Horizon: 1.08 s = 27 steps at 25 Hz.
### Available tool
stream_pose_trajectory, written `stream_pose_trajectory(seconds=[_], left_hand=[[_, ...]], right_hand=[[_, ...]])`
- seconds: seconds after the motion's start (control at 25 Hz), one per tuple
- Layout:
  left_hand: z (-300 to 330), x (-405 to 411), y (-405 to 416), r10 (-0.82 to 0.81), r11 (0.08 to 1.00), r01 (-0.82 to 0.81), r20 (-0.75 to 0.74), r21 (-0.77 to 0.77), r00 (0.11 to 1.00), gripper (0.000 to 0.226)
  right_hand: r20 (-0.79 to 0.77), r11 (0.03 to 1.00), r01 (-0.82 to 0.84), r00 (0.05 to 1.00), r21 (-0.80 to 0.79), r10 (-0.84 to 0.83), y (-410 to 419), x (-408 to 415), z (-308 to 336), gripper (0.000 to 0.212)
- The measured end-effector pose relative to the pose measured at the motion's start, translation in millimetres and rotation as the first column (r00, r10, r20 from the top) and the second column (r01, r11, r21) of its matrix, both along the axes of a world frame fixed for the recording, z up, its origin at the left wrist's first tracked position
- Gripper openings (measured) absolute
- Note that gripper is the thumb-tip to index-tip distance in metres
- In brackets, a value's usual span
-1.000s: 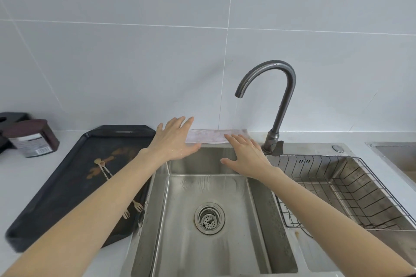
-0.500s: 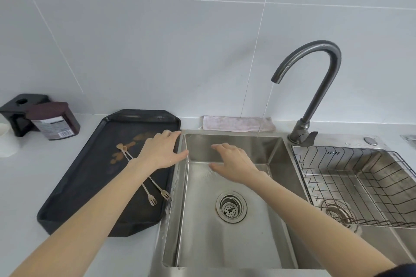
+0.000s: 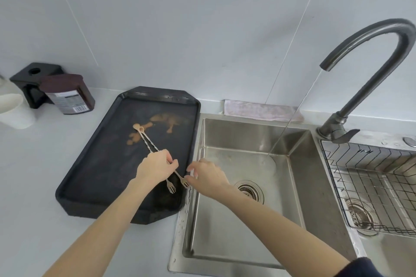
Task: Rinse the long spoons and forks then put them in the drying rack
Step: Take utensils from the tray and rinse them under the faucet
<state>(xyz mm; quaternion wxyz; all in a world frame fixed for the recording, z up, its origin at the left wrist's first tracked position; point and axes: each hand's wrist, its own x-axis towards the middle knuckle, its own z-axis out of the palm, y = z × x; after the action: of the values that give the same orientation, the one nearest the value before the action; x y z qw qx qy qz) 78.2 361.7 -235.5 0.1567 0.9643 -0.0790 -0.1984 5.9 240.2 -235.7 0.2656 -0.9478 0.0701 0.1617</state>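
Observation:
Thin metal long spoons and forks (image 3: 149,146) lie together on a black tray (image 3: 101,164), spoon bowls (image 3: 137,127) at the far end, fork tines (image 3: 171,188) at the near end. My left hand (image 3: 155,167) pinches their twisted handles around the middle. My right hand (image 3: 207,175) hovers over the tray's right rim, fingers apart, with the fingertips right at one fork's tines (image 3: 185,184). The wire drying rack (image 3: 369,164) sits in the right basin and holds nothing that I can see.
A thin stream of water runs from the dark curved faucet (image 3: 369,56) into the steel sink (image 3: 299,198). Brown stains mark the tray. A dark jar (image 3: 67,94), a black holder (image 3: 33,78) and a white cup (image 3: 13,110) stand at the left. A cloth (image 3: 258,109) lies behind the sink.
Both hands came back from the sink's rear edge and moved left to the tray. My left hand has closed on the utensil handles; my right hand has reached the fork tips.

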Motion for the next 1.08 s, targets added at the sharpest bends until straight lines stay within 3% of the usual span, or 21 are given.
stream_pose_trajectory(seconds=[0.2,0.6,0.8,1.08], left_hand=[[-21,-4,7,0.102,0.994,-0.099,-0.074,0.037,0.992,0.039],[-33,-1,7,0.216,0.937,-0.259,-0.197,-0.233,0.956,0.028],[-27,-7,4,0.247,0.862,-0.334,-0.259,-0.380,0.934,0.019],[-10,-19,-19,0.175,0.805,-0.291,-0.262,-0.518,0.949,0.014]], right_hand=[[-0.037,1.000,0.025,0.999,-0.015,-0.026,15,13,-10,0.030],[-0.056,0.994,0.110,0.992,0.010,-0.109,25,22,-26,0.022],[-0.034,0.975,0.190,0.982,0.118,-0.187,20,16,-23,0.018],[-0.020,0.889,0.310,0.946,0.335,-0.323,-6,-3,-20,0.012]])
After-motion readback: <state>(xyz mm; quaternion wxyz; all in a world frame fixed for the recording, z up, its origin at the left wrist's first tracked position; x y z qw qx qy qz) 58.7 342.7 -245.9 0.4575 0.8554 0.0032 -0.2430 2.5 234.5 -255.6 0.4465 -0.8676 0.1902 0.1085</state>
